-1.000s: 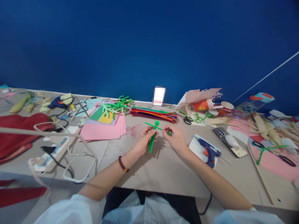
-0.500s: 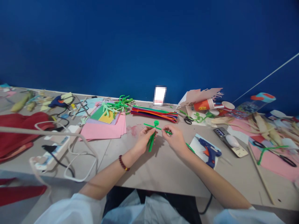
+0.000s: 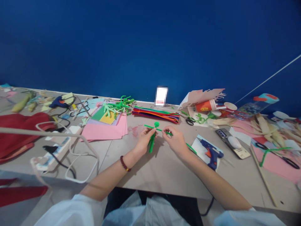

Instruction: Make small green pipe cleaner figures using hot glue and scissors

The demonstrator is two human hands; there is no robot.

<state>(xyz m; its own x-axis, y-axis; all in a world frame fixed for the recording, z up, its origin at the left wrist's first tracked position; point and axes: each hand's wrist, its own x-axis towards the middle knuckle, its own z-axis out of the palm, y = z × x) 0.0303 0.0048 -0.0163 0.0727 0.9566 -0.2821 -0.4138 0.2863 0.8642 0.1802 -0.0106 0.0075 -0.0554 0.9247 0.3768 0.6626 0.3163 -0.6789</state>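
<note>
Green pipe-cleaner figure [image 3: 151,144], pinched near centre by left grip [image 3: 143,141], along thin crosspiece [image 3: 148,126] by right grip [image 3: 175,138]; looks light, bendy, best held centrally!

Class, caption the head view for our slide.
Left hand and right hand hold a green pipe-cleaner piece near a multicoloured bundle.

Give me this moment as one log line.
left hand: holds green pipe-cleaner figure | right hand: pinches its crosspiece | nearby: pipe-cleaner bundle, glue gun
</note>
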